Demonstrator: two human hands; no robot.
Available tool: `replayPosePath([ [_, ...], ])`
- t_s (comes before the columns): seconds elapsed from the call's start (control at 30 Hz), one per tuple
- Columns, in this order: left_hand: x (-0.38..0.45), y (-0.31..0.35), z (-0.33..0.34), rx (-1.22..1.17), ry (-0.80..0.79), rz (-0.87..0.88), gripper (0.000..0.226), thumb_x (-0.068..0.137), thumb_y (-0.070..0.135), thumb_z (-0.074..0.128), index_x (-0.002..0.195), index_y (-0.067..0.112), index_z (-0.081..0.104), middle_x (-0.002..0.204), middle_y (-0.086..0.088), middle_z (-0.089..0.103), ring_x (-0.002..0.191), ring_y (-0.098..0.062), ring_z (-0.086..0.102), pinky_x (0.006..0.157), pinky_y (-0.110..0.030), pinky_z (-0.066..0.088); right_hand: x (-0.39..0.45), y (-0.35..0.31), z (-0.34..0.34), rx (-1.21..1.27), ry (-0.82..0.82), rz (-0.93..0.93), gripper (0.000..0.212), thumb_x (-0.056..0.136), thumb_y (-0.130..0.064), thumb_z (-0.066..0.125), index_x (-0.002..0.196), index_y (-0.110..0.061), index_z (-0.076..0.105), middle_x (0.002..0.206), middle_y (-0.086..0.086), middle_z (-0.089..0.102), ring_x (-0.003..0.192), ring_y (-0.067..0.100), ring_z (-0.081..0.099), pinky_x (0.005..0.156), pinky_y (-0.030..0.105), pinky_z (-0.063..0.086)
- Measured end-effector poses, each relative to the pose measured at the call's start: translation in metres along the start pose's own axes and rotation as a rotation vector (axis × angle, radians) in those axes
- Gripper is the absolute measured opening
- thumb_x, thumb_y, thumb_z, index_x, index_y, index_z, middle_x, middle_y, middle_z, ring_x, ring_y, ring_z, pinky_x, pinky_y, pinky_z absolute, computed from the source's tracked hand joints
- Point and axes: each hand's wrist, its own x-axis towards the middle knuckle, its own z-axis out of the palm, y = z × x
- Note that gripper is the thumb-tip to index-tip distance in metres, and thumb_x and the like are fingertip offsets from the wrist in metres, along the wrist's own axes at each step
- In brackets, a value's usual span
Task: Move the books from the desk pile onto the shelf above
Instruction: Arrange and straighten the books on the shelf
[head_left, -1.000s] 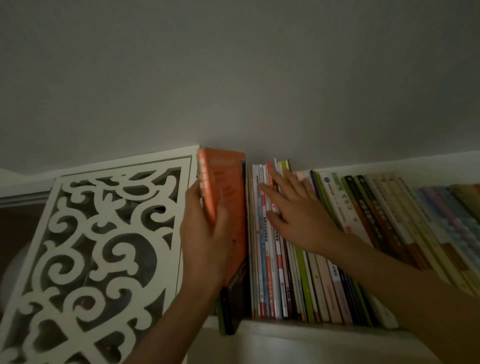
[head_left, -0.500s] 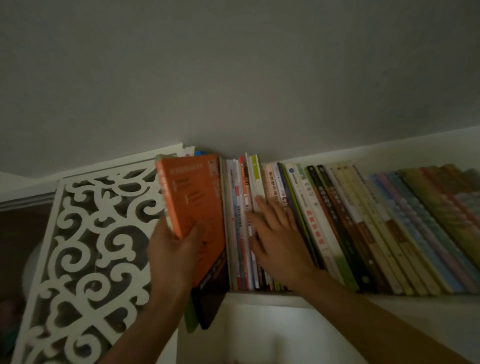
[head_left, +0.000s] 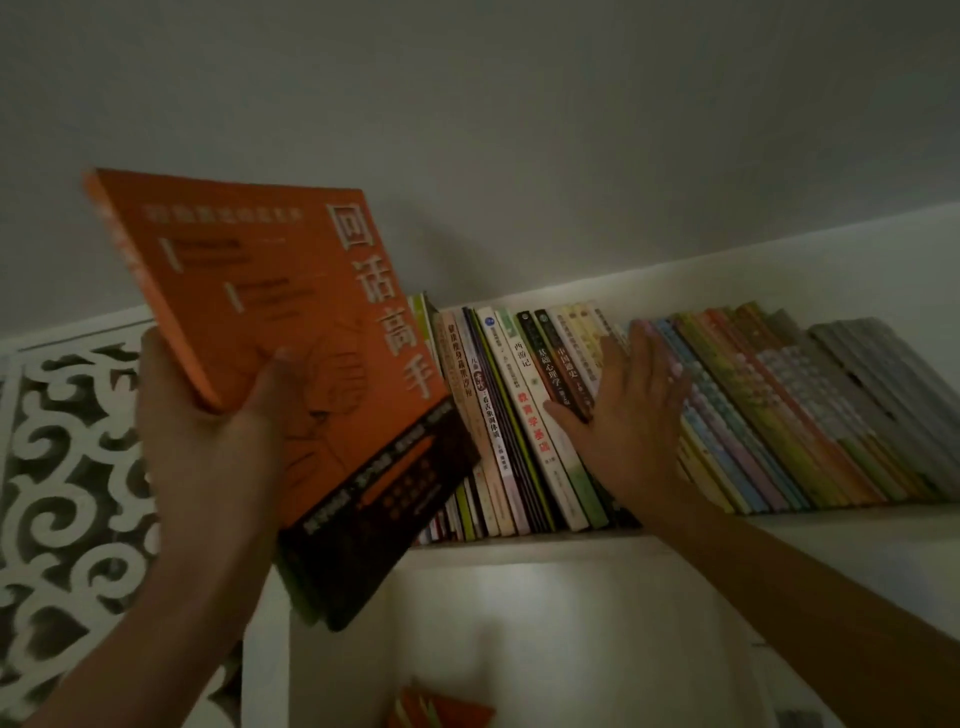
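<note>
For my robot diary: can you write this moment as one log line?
left hand: holds orange book, tilted | right hand: flat on shelved books | orange book: not shelved

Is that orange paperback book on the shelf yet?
Out. The orange paperback book is tilted in front of the white shelf, gripped by the left hand.

Dim, soft indoor light; edges bend wide-angle; slight motion blur.
</note>
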Motion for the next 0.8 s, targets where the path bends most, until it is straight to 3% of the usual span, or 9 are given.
replayPosePath([
  [0.1,-0.013,0.012,0.023,-0.050,-0.065,0.025,0.032,0.085,0.021,0.066,0.109,0.033,0.049,0.104,0.014,0.063,0.090,-0.003,0.065,0.069,-0.028,0.053,0.008,0.003,-0.003,-0.012,-0.105,0.053,0.102,0.079,-0.074,0.044,0.151,-0.014,0.005,0.158,0.014,-0.007,0.144,0.033,-0.008,0.109,0.060,-0.006],
  [0.17,-0.021,0.012,0.037,-0.060,-0.089,-0.005,0.032,0.085,0.019,0.065,0.109,0.034,0.050,0.105,0.013,0.064,0.090,-0.004,0.065,0.071,-0.030,0.054,0.012,0.006,-0.005,-0.010,-0.139,0.060,0.102,0.078,-0.076,0.042,0.151,-0.017,0.002,0.158,0.013,-0.009,0.144,0.034,-0.010,0.110,0.062,-0.003],
  [0.27,-0.032,0.010,0.051,-0.080,-0.105,-0.063,0.029,0.086,0.016,0.062,0.104,0.036,0.051,0.101,0.012,0.065,0.084,-0.001,0.066,0.068,-0.029,0.055,0.014,0.012,-0.005,-0.007,-0.129,0.045,0.099,0.077,-0.077,0.041,0.151,-0.020,0.006,0.159,0.011,-0.002,0.144,0.034,-0.005,0.110,0.062,0.001],
  [0.47,-0.044,0.014,0.071,-0.083,-0.078,-0.146,0.037,0.087,0.016,0.061,0.120,0.027,0.049,0.106,0.008,0.065,0.090,-0.011,0.067,0.072,-0.036,0.056,0.020,0.032,-0.008,-0.013,-0.021,0.010,0.094,0.077,-0.074,0.048,0.148,-0.017,0.022,0.157,0.011,0.017,0.143,0.037,0.009,0.107,0.065,0.010],
  [0.7,-0.054,0.027,0.114,-0.086,-0.094,-0.163,0.035,0.087,0.011,0.061,0.116,0.026,0.050,0.101,0.007,0.066,0.084,-0.010,0.069,0.063,-0.028,0.058,0.023,0.054,-0.020,0.017,-0.027,0.035,0.098,0.079,-0.076,0.041,0.151,-0.016,0.010,0.159,0.004,0.008,0.144,0.034,-0.007,0.110,0.062,-0.001],
  [0.8,-0.057,0.027,0.135,-0.030,-0.107,-0.124,0.032,0.088,0.009,0.057,0.110,0.030,0.048,0.102,0.008,0.064,0.088,-0.013,0.067,0.072,-0.037,0.057,0.022,0.055,-0.023,0.039,-0.047,0.029,0.099,0.078,-0.076,0.040,0.151,-0.018,0.007,0.159,0.002,0.005,0.144,0.032,-0.011,0.110,0.060,-0.004],
])
